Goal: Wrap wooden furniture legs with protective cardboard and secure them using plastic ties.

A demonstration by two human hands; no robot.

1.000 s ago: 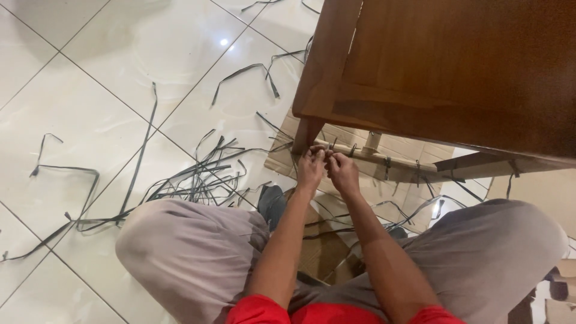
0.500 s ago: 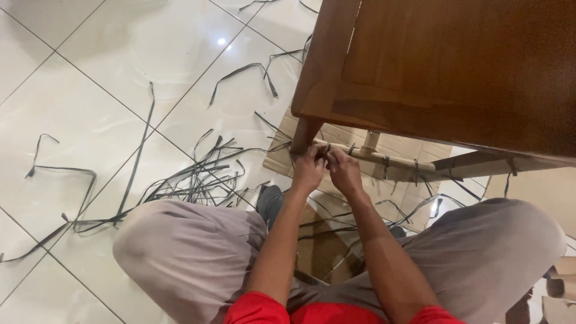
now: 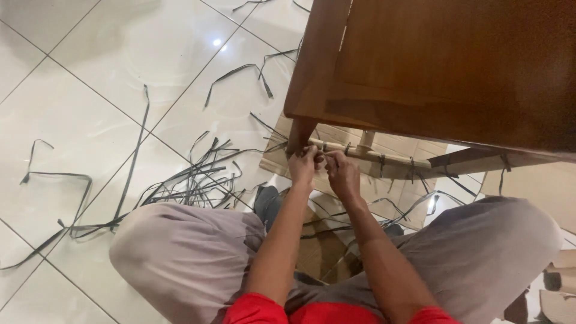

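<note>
A white tiled floor [image 3: 90,96] filled the left of the head view, and a brown wooden table [image 3: 444,66] filled the upper right, its near-left corner above a leg [image 3: 298,133]. The seated person's grey-trousered knees [image 3: 180,252] spread across the lower edge, with cardboard [image 3: 324,240] lying between them and under the table. A pale rail [image 3: 378,157] ran rightward from the leg beneath the table's near edge, with dark ties knotted round it at intervals. Loose dark strips [image 3: 192,180] lay scattered over the floor to the left of the leg. The left hand [image 3: 302,166] and right hand [image 3: 341,172] met just beside the leg at the rail's left end, touching each other. Both sets of fingers were curled and pressed together, pinching a short dark strip [image 3: 319,157] at the rail; whether that strip was wound round the rail there could not be told.
</note>
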